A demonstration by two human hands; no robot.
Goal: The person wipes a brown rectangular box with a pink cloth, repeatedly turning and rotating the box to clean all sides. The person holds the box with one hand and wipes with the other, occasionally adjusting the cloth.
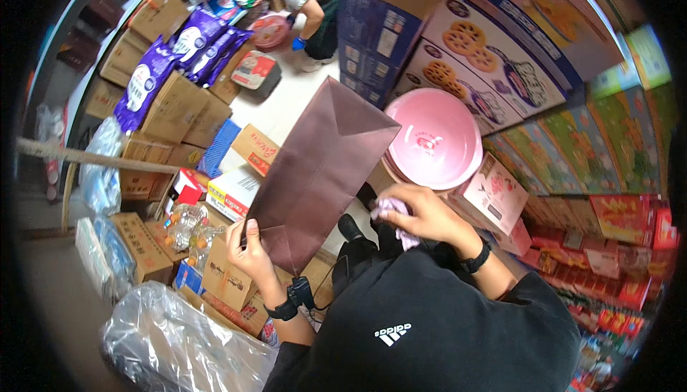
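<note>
A dark maroon box or bag [327, 166] with folded end creases is tilted in front of me. My left hand [249, 249] grips its lower left edge, thumb on the near face. In my right hand [424, 212] is a crumpled pale purple cloth [394, 212], held apart from the maroon surface. Just beyond the right hand stands a stack of pink plastic basins [435, 139], with a red print inside the top one. Whether the maroon thing is rigid or soft I cannot tell.
Cartons [177, 107] with purple packages [145, 80] line the left. Clear plastic wrap [182, 338] lies at lower left. Tall biscuit cartons [483, 59] stand beyond the basins; a pink box [491, 193] is beside them. Another person [311, 5] bends over near a red tub [270, 31].
</note>
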